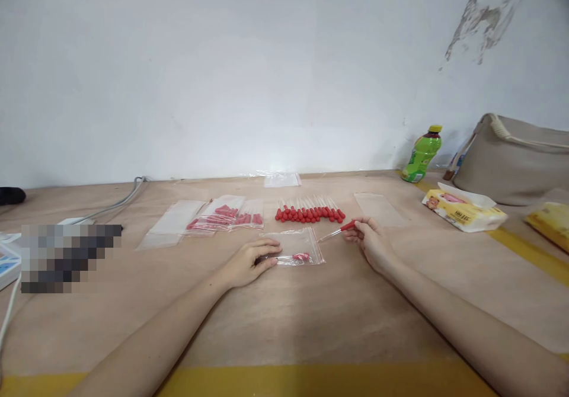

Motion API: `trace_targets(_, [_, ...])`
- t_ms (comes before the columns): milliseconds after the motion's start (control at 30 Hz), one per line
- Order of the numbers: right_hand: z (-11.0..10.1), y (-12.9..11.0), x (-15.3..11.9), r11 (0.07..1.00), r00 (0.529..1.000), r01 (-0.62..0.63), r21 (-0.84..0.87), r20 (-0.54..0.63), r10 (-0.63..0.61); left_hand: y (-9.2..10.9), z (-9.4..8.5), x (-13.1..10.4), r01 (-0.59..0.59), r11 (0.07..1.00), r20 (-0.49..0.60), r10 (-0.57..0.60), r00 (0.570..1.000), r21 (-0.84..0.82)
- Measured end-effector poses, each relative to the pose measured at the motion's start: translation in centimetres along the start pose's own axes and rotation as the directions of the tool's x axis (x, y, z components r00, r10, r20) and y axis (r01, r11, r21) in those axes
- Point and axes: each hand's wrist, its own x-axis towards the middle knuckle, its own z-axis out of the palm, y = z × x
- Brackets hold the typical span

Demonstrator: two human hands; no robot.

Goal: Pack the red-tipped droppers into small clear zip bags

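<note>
My left hand (254, 261) grips the left end of a clear zip bag (291, 244), thumb in front and fingers over its top. Inside the bag lies a dropper (301, 257) with a red bulb. Between the thumb and fingers of my right hand (368, 240) is another glass dropper (348, 226), held by its red bulb. Its clear tube points left, the tip close to the bag's red-lined mouth. Whether the tip has entered the bag I cannot tell. Behind the bag, many more droppers (309, 212) lie in a row, red bulbs toward me.
Filled bags (226, 214) overlap at the left, beside flat clear bags (171, 225). Another flat bag (382, 208) lies to the right. Farther right are a tissue pack (466, 216), a green bottle (422, 157) and a grey handbag (511, 160). A cable (118, 201) runs at the left.
</note>
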Motion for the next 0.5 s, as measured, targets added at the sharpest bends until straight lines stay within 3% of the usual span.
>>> trace_targets(167, [0.5, 0.5, -0.9, 0.984, 0.986, 0.012, -0.176, 0.168, 0.018, 0.1, -0.1, -0.1, 0.031, 0.999, -0.014, -0.03, 0.999, 0.023])
trace_targets(333, [0.7, 0.6, -1.6, 0.863, 0.903, 0.235, -0.448, 0.43, -0.022, 0.0, 0.0, -0.1, 0.034, 0.999, -0.008, -0.034, 0.999, 0.024])
trace_targets(500, [0.9, 0.1, -1.4, 0.794, 0.88, 0.321, -0.517, 0.474, -0.048, 0.0, -0.1, 0.0, 0.016, 0.999, 0.004, -0.016, 1.0, 0.032])
